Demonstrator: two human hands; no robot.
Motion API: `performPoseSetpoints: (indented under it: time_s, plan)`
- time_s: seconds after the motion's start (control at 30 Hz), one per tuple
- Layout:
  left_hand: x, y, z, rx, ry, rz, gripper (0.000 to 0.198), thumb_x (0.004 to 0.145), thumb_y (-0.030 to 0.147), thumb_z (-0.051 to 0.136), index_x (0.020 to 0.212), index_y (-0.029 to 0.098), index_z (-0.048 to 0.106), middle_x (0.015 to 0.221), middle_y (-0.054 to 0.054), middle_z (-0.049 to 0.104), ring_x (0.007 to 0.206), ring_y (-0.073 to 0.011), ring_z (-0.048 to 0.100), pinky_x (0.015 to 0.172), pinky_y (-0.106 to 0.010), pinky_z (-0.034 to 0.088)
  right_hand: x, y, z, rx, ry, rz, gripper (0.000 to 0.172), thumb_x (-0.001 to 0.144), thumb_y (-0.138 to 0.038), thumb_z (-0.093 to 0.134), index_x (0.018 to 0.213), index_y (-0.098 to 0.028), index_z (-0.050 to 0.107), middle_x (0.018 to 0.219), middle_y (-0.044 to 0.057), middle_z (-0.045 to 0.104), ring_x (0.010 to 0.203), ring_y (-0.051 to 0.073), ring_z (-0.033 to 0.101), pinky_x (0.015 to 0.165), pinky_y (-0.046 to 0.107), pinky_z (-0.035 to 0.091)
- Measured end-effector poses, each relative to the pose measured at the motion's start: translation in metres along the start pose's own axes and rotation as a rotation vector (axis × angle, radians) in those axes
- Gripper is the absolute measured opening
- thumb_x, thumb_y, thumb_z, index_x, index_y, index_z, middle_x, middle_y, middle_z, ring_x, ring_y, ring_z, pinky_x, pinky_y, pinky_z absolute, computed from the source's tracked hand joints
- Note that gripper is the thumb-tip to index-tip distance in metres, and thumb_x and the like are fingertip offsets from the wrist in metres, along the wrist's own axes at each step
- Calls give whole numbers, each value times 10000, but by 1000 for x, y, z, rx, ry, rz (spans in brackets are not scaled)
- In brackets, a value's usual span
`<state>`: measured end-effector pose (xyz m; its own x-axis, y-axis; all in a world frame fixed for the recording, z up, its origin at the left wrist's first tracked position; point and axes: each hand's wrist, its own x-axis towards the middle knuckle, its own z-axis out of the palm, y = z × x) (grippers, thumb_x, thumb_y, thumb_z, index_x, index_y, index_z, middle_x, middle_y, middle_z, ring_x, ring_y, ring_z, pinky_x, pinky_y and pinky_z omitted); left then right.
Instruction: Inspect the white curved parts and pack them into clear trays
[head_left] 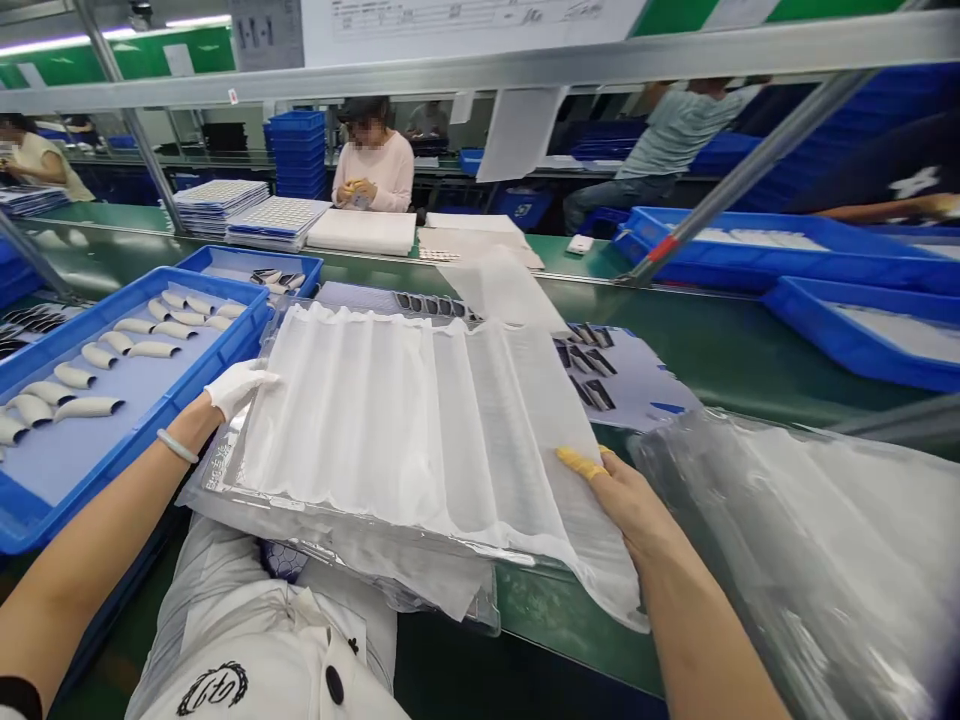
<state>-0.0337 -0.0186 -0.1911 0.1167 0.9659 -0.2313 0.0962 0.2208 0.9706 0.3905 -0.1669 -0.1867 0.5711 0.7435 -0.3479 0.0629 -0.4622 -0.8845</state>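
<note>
A thin white sheet with wavy folds lies over a clear plastic tray in front of me. My left hand, in a white glove, grips the left side of that tray, its fingertips against the sheet's edge. Yellow finger covers are on my right hand, which pinches the right part of the sheet. That part hangs past the tray's right side and drapes downward. Beneath the tray, more clear plastic and white sheeting stick out over my lap. What lies under the sheet is hidden.
At left, a blue tray holds several curved white pieces. Dark pieces lie on a pale sheet behind the tray. Wrapped clear trays stand at right, near blue bins. A metal bar crosses above; co-workers sit beyond.
</note>
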Motion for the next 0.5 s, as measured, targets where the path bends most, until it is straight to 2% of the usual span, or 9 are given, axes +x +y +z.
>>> performPoseSetpoints:
  time_s: [0.17, 0.33, 0.47, 0.5]
  plan:
    - [2, 6, -13, 291, 180, 19, 553, 496, 365, 823, 974, 130, 675, 1052, -167, 702, 1020, -341, 639, 829, -396, 518, 12, 5, 11, -73, 73, 46, 308, 707, -331, 665, 967, -192, 575, 940, 116, 647, 692, 219, 609, 554, 298, 482]
    - [4, 4, -12, 615, 311, 58, 671, 486, 279, 838, 1109, 164, 618, 1224, -133, 633, 1247, -351, 494, 1037, -370, 381, 11, 3, 19, -179, 104, 74, 436, 695, -407, 656, 1076, -208, 585, 1079, 172, 634, 763, 271, 629, 516, 323, 466]
    - [1, -2, -10, 833, 344, 32, 689, 642, 265, 740, 1282, 161, 507, 1323, -156, 562, 1248, -348, 493, 1044, -387, 363, 14, 0, 23, -237, 118, 99, 472, 671, -436, 654, 1102, -252, 598, 1074, 185, 648, 739, 296, 647, 481, 355, 466]
    - [0, -4, -11, 878, 343, 18, 668, 691, 272, 700, 1311, 159, 480, 1314, -163, 567, 1232, -346, 508, 1030, -392, 373, 16, -2, 25, -276, 123, 59, 471, 666, -458, 649, 1090, -257, 607, 1049, 188, 657, 713, 298, 650, 474, 365, 472]
